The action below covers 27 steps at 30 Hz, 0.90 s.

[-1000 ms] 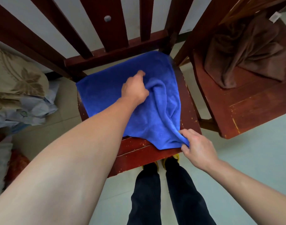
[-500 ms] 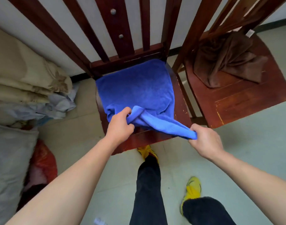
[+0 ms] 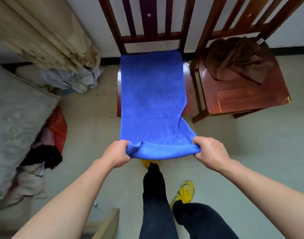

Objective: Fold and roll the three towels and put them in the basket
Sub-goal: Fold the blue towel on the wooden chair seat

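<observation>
A blue towel (image 3: 153,100) is stretched flat from the back of the middle wooden chair (image 3: 188,73) out past its front edge toward me. My left hand (image 3: 117,153) grips the towel's near left corner. My right hand (image 3: 209,152) grips the near right corner. The near edge hangs in the air between my hands, above the floor. A brown towel (image 3: 237,57) lies crumpled on the seat of the right chair (image 3: 247,95). I see no third towel and no basket.
A beige curtain (image 3: 44,35) hangs at the left, with bundled cloth (image 3: 75,78) below it. A grey mattress (image 3: 13,118), a red bag (image 3: 56,126) and dark clothes (image 3: 44,156) lie on the left floor. My legs and yellow shoes (image 3: 184,192) stand below. A wooden edge (image 3: 108,225) shows at the bottom.
My hands pulled the bunched near edge of the blue towel back toward me and apart, spreading it flat over the seat. I stepped back from the chair.
</observation>
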### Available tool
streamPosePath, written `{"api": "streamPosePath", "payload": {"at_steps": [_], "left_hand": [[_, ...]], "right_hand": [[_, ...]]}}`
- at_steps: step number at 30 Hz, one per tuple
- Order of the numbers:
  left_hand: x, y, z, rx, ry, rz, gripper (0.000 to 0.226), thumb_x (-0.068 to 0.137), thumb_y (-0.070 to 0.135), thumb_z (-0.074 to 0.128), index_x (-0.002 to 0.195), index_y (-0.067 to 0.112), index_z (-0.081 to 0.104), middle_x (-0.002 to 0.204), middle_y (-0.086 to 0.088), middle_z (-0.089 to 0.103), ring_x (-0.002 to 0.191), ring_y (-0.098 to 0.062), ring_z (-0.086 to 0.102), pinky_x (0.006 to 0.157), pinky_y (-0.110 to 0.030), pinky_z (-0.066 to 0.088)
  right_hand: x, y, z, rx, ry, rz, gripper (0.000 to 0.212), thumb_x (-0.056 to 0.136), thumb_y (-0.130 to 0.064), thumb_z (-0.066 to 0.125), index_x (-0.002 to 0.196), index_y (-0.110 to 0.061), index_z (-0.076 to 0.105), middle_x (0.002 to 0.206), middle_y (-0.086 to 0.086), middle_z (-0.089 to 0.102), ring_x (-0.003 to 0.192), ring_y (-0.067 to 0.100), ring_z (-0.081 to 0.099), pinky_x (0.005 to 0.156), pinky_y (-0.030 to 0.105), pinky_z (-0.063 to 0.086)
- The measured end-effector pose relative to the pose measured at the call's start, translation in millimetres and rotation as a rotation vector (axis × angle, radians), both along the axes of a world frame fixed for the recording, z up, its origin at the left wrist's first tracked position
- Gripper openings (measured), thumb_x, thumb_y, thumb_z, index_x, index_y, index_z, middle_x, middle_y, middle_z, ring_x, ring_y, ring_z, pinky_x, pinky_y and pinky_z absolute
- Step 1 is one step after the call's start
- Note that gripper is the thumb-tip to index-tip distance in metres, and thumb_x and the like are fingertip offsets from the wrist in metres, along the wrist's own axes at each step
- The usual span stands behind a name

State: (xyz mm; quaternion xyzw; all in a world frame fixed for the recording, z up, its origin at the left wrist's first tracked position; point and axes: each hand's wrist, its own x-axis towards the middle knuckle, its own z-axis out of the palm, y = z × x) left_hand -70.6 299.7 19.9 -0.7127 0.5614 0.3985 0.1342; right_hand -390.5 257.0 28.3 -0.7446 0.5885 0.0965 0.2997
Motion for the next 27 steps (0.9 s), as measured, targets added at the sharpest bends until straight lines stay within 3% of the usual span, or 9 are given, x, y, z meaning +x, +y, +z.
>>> {"api": "streamPosePath", "payload": {"at_steps": [12, 16, 18, 20, 23, 27], "left_hand": [[-25, 81, -14, 0.215, 0.125, 0.108, 0.042, 0.081, 0.036, 0.068, 0.059, 0.015, 0.038, 0.062, -0.003, 0.032, 0.061, -0.021, 0.028, 0.053, -0.031, 0.02], [-10, 77, -14, 0.182, 0.161, 0.155, 0.033, 0.084, 0.032, 0.069, 0.067, 0.005, 0.063, 0.061, -0.001, 0.039, 0.061, -0.018, 0.031, 0.053, -0.029, 0.025], [-1, 66, -8, 0.122, 0.162, 0.18, 0.029, 0.082, 0.028, 0.072, 0.059, 0.012, 0.064, 0.054, 0.002, 0.037, 0.056, -0.016, 0.03, 0.048, -0.023, 0.025], [9, 50, 0, 0.075, 0.184, 0.228, 0.031, 0.08, 0.024, 0.075, 0.052, 0.019, 0.061, 0.047, 0.005, 0.035, 0.051, -0.014, 0.029, 0.043, -0.019, 0.024], [28, 13, 10, 0.019, 0.22, 0.313, 0.023, 0.076, 0.022, 0.079, 0.057, 0.016, 0.066, 0.05, 0.002, 0.038, 0.05, -0.014, 0.032, 0.042, -0.018, 0.021], [60, -39, 18, 0.012, 0.337, 0.458, 0.021, 0.072, 0.023, 0.082, 0.059, 0.014, 0.07, 0.056, -0.001, 0.043, 0.056, -0.015, 0.035, 0.053, -0.025, 0.026]], "right_hand": [[-33, 74, -16, 0.26, 0.167, 0.165, 0.012, 0.073, -0.01, 0.054, 0.077, -0.02, 0.049, 0.076, 0.001, 0.058, 0.071, 0.025, 0.051, 0.051, 0.032, 0.03], [-40, 49, -17, 0.286, 0.241, 0.101, 0.018, 0.074, -0.012, 0.056, 0.07, -0.025, 0.045, 0.081, -0.003, 0.06, 0.076, 0.024, 0.055, 0.054, 0.029, 0.034], [-39, 28, -14, 0.259, 0.24, 0.047, 0.014, 0.073, -0.015, 0.059, 0.071, -0.025, 0.049, 0.082, -0.004, 0.062, 0.08, 0.025, 0.058, 0.06, 0.029, 0.036], [-34, 4, -8, 0.218, 0.217, -0.007, 0.013, 0.071, -0.019, 0.064, 0.07, -0.025, 0.053, 0.081, -0.004, 0.063, 0.082, 0.025, 0.06, 0.061, 0.028, 0.036], [-23, -46, 5, 0.187, 0.145, -0.096, 0.016, 0.069, -0.022, 0.074, 0.067, -0.024, 0.058, 0.074, -0.004, 0.064, 0.076, 0.023, 0.059, 0.061, 0.028, 0.038], [-7, -112, 22, 0.207, -0.126, -0.295, 0.021, 0.064, -0.01, 0.082, 0.062, -0.013, 0.061, 0.058, -0.001, 0.057, 0.055, 0.017, 0.047, 0.055, 0.028, 0.035]]}}
